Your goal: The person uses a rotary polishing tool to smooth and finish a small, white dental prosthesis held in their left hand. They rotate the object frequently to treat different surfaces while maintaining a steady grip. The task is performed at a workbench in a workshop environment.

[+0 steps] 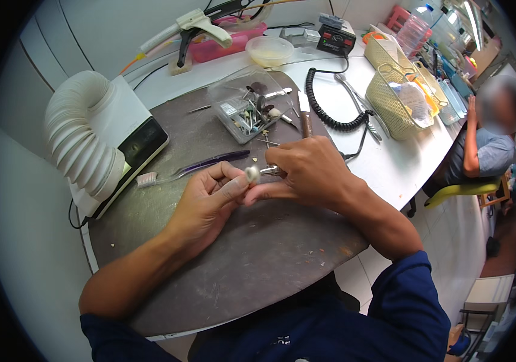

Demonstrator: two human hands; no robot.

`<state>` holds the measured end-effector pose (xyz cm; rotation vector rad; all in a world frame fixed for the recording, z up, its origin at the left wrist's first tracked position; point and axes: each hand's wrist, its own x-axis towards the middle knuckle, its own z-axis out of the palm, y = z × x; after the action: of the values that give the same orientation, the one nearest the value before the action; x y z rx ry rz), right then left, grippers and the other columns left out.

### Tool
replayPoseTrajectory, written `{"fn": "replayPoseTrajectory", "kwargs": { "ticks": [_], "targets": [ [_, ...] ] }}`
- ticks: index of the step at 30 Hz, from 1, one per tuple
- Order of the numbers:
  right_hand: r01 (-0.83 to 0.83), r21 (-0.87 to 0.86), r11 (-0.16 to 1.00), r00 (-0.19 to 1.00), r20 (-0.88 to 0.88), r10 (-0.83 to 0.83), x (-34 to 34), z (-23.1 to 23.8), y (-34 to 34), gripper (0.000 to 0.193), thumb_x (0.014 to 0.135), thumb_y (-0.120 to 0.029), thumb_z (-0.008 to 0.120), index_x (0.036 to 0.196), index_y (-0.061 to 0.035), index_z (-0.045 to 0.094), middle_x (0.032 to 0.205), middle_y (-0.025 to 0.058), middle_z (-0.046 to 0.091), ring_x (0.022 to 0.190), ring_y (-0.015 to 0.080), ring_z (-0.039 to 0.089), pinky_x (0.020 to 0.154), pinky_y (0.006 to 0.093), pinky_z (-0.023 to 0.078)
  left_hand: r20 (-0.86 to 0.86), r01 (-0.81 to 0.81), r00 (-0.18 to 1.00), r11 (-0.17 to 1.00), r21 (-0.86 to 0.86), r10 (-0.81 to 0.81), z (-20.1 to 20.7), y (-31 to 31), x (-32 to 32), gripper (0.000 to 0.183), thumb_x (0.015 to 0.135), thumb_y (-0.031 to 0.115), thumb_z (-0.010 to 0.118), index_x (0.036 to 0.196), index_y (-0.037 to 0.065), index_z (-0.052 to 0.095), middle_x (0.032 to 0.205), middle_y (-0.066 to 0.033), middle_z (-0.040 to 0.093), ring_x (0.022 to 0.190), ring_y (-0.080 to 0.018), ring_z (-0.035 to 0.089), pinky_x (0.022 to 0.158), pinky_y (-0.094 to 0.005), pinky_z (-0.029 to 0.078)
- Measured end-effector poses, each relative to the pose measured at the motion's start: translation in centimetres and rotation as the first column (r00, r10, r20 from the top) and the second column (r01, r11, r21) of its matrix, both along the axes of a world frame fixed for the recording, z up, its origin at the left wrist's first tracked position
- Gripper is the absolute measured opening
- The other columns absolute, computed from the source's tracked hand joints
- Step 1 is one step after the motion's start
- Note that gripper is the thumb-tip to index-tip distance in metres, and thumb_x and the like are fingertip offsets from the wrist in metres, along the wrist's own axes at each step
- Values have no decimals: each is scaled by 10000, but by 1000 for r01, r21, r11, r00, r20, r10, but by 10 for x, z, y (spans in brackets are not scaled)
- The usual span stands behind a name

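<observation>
Over the middle of the dark grey work mat (pixel 228 265), my two hands meet. My right hand (pixel 312 169) is closed around a rotary handpiece (pixel 268 171), whose silver nose points left; most of its body is hidden in the palm. A small round whitish tip or wheel (pixel 252 174) shows at its end. My left hand (pixel 216 192) pinches something small right at that tip, too covered by the fingertips to name. Just beyond lies a purple toothbrush (pixel 210 161) with pale bristles. Behind it, a clear plastic box (pixel 243 130) holds several burs and polishing bits.
A white unit with a ribbed hose (pixel 77 139) stands at left. A brown-handled knife (pixel 305 120) lies beyond my right hand. The coiled black cord (pixel 313 99) runs near a control box (pixel 336 39). Woven baskets (pixel 390 114) stand at right; another person (pixel 490 139) sits farther off.
</observation>
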<state>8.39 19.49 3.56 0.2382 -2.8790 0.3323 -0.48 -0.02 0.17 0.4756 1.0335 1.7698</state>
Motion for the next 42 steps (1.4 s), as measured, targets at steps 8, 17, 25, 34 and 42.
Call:
{"fn": "replayPoseTrajectory", "kwargs": {
  "ticks": [8,17,25,34,42],
  "targets": [
    [0,-33,999,1000,-27,0,1,-4,-3,665,730,-706,609,674,-44,586,534,116,560,512,300,602,486,387,454,39,21,999,999,47,-23,-2,0,0,131,928,161,639,965,59,565,999,-27,617,923,-86,569,869,-247,445],
    [-12,-71,997,999,-44,9,-1,-3,-4,649,713,-693,635,638,-52,569,531,96,555,502,288,597,484,381,455,42,-35,999,998,49,33,-9,1,1,169,924,136,639,1010,2,579,967,-57,611,874,-94,592,817,-221,492],
    [16,-1,1000,1000,3,-16,-1,-3,-1,673,737,-706,598,644,-39,572,536,106,562,505,297,599,487,377,458,39,7,999,999,40,-9,-2,1,0,132,923,159,643,961,62,562,997,-34,616,932,-92,568,880,-251,443],
    [-6,-5,1000,1000,-19,6,-1,-2,-2,691,762,-710,571,638,-31,562,565,120,585,512,303,603,490,380,451,63,-53,997,998,31,51,-2,0,2,161,915,139,654,998,26,575,989,-61,632,899,-101,593,824,-245,480],
    [7,-4,1000,1000,-13,-7,0,-1,-3,715,763,-726,557,637,-22,561,575,131,596,528,308,616,502,380,465,50,-50,998,998,33,48,-4,0,1,158,916,129,651,1009,29,571,994,-57,637,897,-100,596,829,-243,480]
  ]
}}
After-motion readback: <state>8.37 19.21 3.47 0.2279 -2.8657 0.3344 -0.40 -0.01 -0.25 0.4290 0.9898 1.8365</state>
